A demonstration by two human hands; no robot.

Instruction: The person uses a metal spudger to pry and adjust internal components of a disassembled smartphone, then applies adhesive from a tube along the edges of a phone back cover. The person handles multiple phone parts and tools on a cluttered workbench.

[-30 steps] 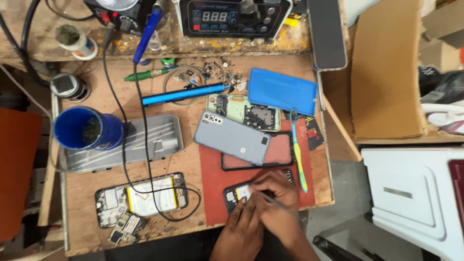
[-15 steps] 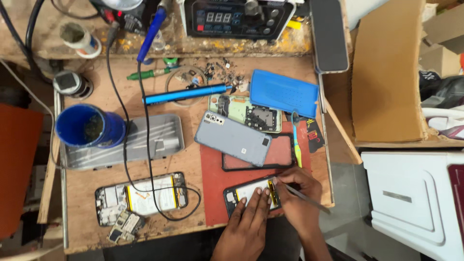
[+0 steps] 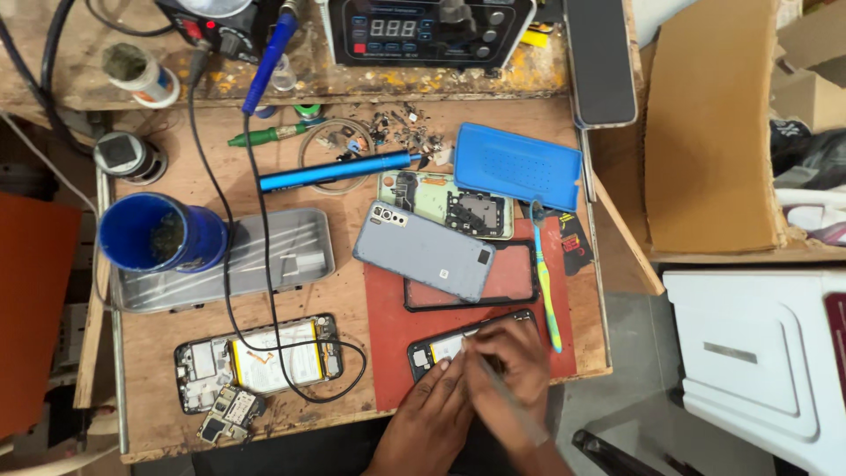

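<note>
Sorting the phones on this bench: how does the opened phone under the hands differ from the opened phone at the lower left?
The opened phone under the hands lies on the red mat; the lower-left opened phone lies on bare wood.
The left hand and right hand cover much of the first; the lower-left one is untouched and fully in view.
A black cable loops round the lower-left phone, not the other.
Both lie flat, insides up.

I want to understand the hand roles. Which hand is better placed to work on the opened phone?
Probably the right hand: it holds a thin tool over the opened phone, while the left hand steadies it.
</note>
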